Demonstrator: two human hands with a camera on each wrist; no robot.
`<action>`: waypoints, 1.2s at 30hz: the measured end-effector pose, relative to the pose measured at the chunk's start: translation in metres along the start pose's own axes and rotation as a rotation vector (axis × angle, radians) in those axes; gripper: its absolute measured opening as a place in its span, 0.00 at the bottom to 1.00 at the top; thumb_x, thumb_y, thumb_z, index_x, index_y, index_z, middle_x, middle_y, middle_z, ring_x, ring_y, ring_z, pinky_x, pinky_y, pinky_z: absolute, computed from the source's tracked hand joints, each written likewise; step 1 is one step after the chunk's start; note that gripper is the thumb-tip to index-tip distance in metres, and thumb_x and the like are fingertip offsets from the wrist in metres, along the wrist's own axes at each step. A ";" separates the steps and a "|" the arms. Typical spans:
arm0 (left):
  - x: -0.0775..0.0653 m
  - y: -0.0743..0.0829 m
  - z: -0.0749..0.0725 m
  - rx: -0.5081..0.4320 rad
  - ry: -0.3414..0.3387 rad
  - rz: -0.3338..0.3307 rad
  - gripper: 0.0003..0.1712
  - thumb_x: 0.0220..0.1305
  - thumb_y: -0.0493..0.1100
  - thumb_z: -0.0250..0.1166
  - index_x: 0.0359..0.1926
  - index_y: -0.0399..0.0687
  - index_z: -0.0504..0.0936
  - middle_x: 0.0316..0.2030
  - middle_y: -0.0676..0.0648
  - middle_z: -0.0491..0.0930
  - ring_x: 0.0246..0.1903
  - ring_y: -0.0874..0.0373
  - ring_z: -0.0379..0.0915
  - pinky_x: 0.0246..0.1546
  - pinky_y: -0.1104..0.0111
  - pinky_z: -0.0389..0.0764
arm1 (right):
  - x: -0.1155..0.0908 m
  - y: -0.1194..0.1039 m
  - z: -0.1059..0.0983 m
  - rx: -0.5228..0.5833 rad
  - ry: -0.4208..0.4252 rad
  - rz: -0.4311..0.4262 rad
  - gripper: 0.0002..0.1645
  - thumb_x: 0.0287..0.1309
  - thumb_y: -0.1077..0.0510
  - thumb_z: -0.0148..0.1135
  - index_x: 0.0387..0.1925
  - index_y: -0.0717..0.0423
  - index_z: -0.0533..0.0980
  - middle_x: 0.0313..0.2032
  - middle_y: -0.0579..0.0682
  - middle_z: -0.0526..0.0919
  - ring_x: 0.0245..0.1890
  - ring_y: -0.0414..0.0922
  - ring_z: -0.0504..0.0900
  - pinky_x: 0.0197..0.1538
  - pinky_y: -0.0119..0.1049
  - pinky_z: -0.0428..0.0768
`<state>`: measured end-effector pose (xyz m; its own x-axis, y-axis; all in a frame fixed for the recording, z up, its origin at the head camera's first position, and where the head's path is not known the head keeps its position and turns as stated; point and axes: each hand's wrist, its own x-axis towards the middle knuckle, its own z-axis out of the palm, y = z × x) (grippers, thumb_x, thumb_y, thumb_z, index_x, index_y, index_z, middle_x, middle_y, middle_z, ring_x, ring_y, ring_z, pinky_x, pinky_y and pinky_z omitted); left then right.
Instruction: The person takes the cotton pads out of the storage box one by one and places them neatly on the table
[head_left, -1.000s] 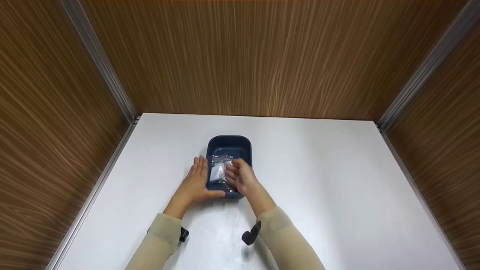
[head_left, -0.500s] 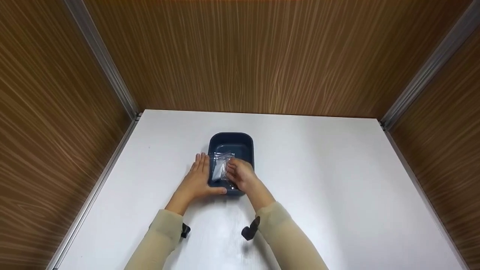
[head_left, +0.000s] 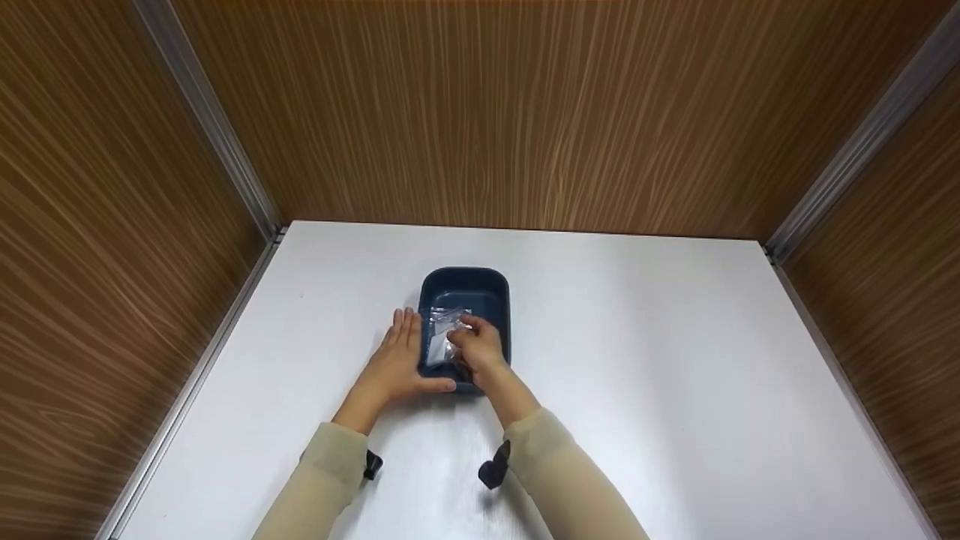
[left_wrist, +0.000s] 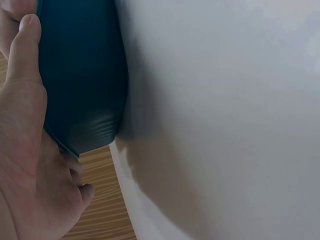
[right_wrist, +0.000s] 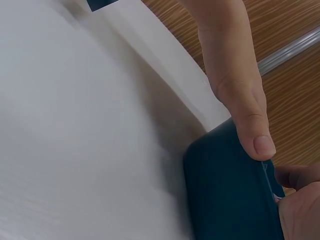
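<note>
A dark blue rectangular bin (head_left: 471, 279) stands on the white table in the head view. My left hand (head_left: 392, 366) lies along its left side, fingers straight, with the thumb across the near rim. In the left wrist view that thumb (left_wrist: 26, 50) rests by the rim of the bin (left_wrist: 82, 75). Inside the bin is a clear zip bag (head_left: 442, 346) with something white in it. My right hand (head_left: 480, 349) reaches over the bin's right side and pinches the bag's right part between thumb and curled fingers. Its fingertips partly hide the bag's contents.
The white table (head_left: 637, 375) extends around the bin. Wood-grain panels (head_left: 480, 112) enclose it at the back and both sides, with metal strips (head_left: 217, 135) at the corners. Each wrist carries a small black camera mount (head_left: 495, 466).
My right hand has turned so its thumb and forefinger lie over the bag, where curled fingertips showed before. The bag has shifted and tilted slightly. My left hand keeps its place on the bin.
</note>
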<state>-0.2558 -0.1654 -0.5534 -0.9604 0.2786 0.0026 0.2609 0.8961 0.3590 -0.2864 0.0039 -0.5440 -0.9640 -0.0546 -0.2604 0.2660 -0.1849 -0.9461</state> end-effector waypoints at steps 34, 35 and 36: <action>0.002 0.004 -0.004 -0.016 -0.016 0.008 0.86 0.37 0.89 0.60 0.77 0.32 0.35 0.77 0.34 0.28 0.78 0.41 0.23 0.77 0.54 0.40 | 0.005 -0.003 -0.003 0.101 0.121 0.026 0.24 0.57 0.71 0.61 0.57 0.70 0.76 0.34 0.52 0.81 0.25 0.38 0.77 0.31 0.28 0.79; 0.003 0.003 -0.004 -0.015 -0.016 0.007 0.86 0.37 0.88 0.60 0.77 0.32 0.35 0.77 0.34 0.29 0.78 0.42 0.23 0.77 0.54 0.40 | 0.006 -0.004 -0.003 0.118 0.116 0.030 0.24 0.58 0.71 0.61 0.58 0.70 0.75 0.33 0.52 0.81 0.26 0.38 0.78 0.32 0.27 0.80; 0.004 0.003 -0.005 -0.014 -0.018 0.004 0.86 0.37 0.88 0.61 0.77 0.33 0.35 0.77 0.35 0.29 0.78 0.42 0.23 0.77 0.54 0.40 | 0.006 -0.005 -0.004 0.137 0.113 0.038 0.24 0.58 0.71 0.61 0.58 0.70 0.75 0.33 0.51 0.81 0.26 0.38 0.78 0.32 0.27 0.80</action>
<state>-0.2587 -0.1631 -0.5480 -0.9574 0.2886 -0.0130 0.2633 0.8901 0.3720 -0.2939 0.0084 -0.5418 -0.9455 0.0449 -0.3225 0.2927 -0.3169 -0.9022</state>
